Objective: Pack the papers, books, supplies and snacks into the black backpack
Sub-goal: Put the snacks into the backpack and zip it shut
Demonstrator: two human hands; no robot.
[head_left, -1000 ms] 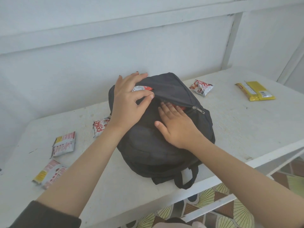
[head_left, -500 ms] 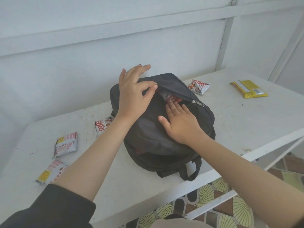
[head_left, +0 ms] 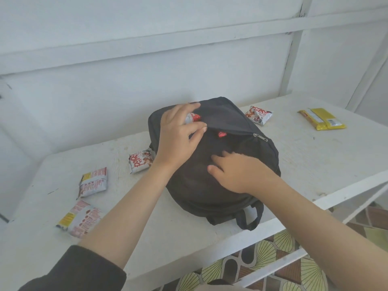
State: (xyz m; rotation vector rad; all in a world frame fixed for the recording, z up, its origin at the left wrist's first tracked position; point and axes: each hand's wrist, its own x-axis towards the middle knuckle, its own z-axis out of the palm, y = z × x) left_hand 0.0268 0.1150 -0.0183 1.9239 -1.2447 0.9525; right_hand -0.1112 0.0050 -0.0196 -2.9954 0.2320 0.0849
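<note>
At centre frame, we should push the red-and-white foil snack packet (head_left: 192, 117) pinched in our left hand (head_left: 178, 133) fully under the zip lip (head_left: 233, 131) of the soft black fabric backpack (head_left: 226, 115) (a red wrapper (head_left: 222, 134) shows inside) while our flat, loose-fingered right hand (head_left: 237, 173) steadies it.

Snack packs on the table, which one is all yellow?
The yellow pack, lying alone at the far right end of the table. The other four loose packs are white and red.
</note>
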